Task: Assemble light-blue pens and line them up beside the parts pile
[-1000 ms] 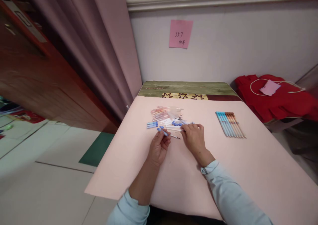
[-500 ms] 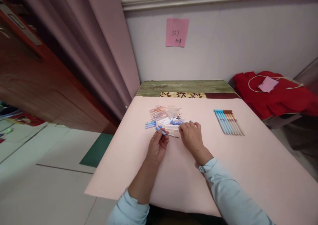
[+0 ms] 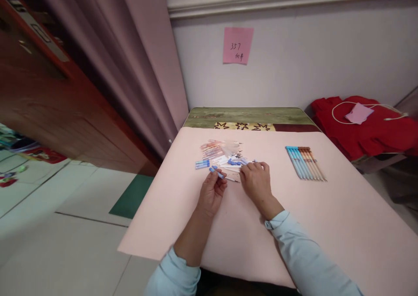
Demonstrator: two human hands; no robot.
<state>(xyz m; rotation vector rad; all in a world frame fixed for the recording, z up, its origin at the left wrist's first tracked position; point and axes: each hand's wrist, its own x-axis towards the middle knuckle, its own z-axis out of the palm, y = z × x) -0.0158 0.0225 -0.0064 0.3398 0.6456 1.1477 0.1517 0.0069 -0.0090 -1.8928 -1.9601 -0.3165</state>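
Note:
My left hand (image 3: 212,193) is closed in a pinch on a thin pen refill with a blue cap (image 3: 218,173), its tip pointing right. My right hand (image 3: 257,181) lies just to the right, fingers curled over the near edge of a loose pile of pen parts (image 3: 225,156): blue caps, white barrels and orange pieces. What the right fingers hold is hidden. Both rest on a pink sheet (image 3: 294,217) covering the table.
A neat row of several finished pens (image 3: 305,163), blue ones and brown ones, lies to the right on the sheet. A red cloth with a white cable (image 3: 365,126) sits beyond the table's right side. A pink note (image 3: 237,45) hangs on the wall. A curtain hangs at the left.
Both hands stay at the pile with almost no movement. The view has shifted slightly as my head moved.

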